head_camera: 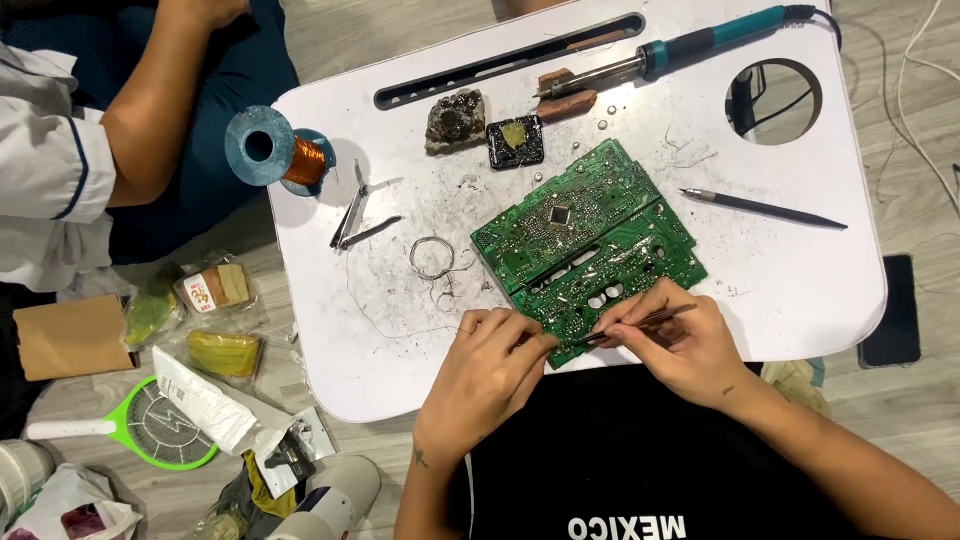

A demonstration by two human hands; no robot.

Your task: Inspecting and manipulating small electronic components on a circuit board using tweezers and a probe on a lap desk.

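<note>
Pinching tweezers [640, 322] in right hand [680, 345], tip btwn left hand [495, 365] fingers pressed at green board [585, 240] edge; soldering iron [660, 55] parked, work unfinished.

Two hands [500, 365] [675, 345], one circuit board [585, 235], one soldering iron [670, 50], one wire spool [275, 150], two tweezers [640, 322] [355, 215].

left hand [497, 358]: fingers curled, fingertips pinched, at circuit board [585, 245] near edge
right hand [680, 345]: pinch grip on tweezers [640, 322], same edge, fingertips almost meeting left
</note>
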